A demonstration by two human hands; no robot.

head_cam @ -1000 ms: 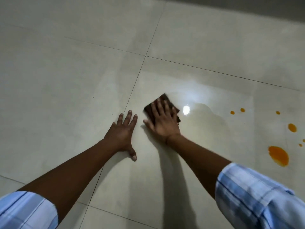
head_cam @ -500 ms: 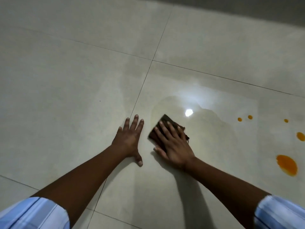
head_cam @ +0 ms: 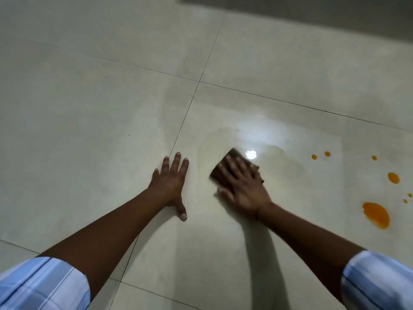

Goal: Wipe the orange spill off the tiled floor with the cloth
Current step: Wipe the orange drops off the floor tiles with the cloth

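Note:
My right hand (head_cam: pixel 242 187) lies flat on a dark brown cloth (head_cam: pixel 232 156), pressing it onto the pale tiled floor (head_cam: pixel 111 108); the hand is motion-blurred and covers most of the cloth. A faint wet smear (head_cam: pixel 286 168) surrounds the cloth. My left hand (head_cam: pixel 171 182) rests palm-down, fingers spread, on the tile to the left of the cloth, holding nothing. The largest orange puddle (head_cam: pixel 376 214) lies at the right, well apart from the cloth. Smaller orange drops (head_cam: pixel 393 177) and several specks (head_cam: pixel 314 156) sit above it.
Dark grout lines (head_cam: pixel 192 97) cross the floor beside my left hand. A bright light glare (head_cam: pixel 250 154) reflects just beyond the cloth. A dark shadowed strip (head_cam: pixel 312 12) runs along the far top edge.
My right hand slid the cloth toward me, then to the right, away from my left hand. The left hand stayed planted on the tile.

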